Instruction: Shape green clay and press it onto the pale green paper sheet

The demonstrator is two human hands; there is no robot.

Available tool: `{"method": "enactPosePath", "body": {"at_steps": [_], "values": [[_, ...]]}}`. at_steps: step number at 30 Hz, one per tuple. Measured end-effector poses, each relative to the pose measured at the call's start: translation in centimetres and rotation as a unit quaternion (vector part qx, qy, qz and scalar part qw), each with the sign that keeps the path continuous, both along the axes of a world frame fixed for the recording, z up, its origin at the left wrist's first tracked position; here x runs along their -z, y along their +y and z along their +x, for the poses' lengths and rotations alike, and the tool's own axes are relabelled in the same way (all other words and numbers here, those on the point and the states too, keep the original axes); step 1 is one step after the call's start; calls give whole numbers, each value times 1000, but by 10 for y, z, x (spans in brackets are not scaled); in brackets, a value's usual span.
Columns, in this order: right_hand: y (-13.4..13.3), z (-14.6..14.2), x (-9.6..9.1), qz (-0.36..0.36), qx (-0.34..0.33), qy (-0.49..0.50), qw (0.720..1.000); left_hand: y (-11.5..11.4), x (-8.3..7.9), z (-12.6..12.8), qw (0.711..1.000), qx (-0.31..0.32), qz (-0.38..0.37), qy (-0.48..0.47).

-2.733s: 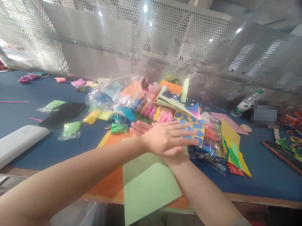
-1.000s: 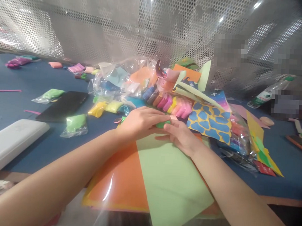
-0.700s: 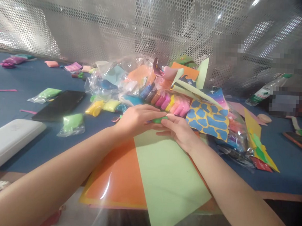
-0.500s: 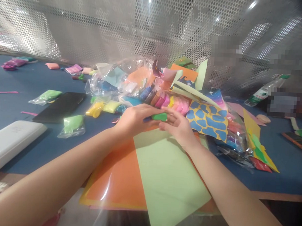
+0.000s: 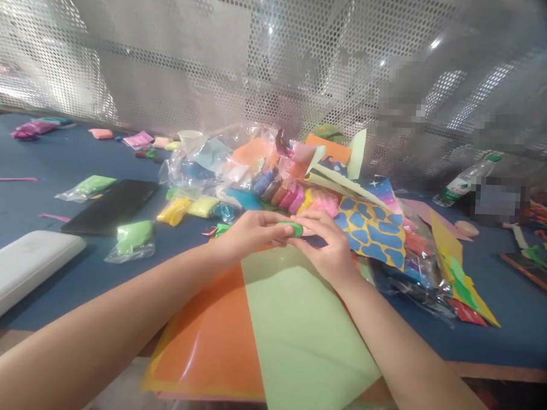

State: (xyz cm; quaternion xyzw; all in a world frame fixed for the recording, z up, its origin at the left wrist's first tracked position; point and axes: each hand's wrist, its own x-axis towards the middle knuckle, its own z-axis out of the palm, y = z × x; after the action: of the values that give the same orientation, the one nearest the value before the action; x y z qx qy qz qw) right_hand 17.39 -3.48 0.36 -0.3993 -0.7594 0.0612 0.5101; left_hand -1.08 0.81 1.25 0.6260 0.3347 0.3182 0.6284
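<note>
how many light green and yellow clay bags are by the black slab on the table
light green clay bags: 2
yellow clay bags: 2
total: 4

Bare, slim-fingered left hand (image 5: 249, 234) and right hand (image 5: 328, 247) join slender, bare left forearm (image 5: 91, 318) and right forearm (image 5: 407, 350).

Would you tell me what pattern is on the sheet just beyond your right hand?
The sheet shows blue blobs on yellow, best in the head view.
</note>
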Motion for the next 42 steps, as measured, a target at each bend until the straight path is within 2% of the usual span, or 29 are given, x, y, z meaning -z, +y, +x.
{"method": "enactPosePath", "body": {"at_steps": [5,9,13,19,22,29,32,35,38,42], "values": [[1,-1,2,-6,-26,16,1000,-5,-2,3,998,46,-19,-28],[1,-2,3,-30,-27,-12,999,-6,-1,4,999,31,-16,-19],[1,-3,3,-14,-27,-20,999,-8,1,5,998,40,-44,-25],[0,-4,5,-18,-44,-44,998,-12,-1,6,997,45,-47,-32],[0,-4,4,-11,-40,-27,999,-12,-1,6,995,69,-61,-47],[1,-3,3,-21,-28,-8,999,-9,3,6,992,77,-67,-74],[1,-2,3,-36,-27,14,999,-10,1,6,995,51,-47,-69],[2,-2,4,-97,-41,48,993,-10,-1,7,998,8,-21,-56],[5,-2,5,-151,-53,90,983,-11,-2,8,999,-6,-16,-35],[8,0,6,-144,-36,120,982,-11,-2,10,999,-7,-5,-45]]}}
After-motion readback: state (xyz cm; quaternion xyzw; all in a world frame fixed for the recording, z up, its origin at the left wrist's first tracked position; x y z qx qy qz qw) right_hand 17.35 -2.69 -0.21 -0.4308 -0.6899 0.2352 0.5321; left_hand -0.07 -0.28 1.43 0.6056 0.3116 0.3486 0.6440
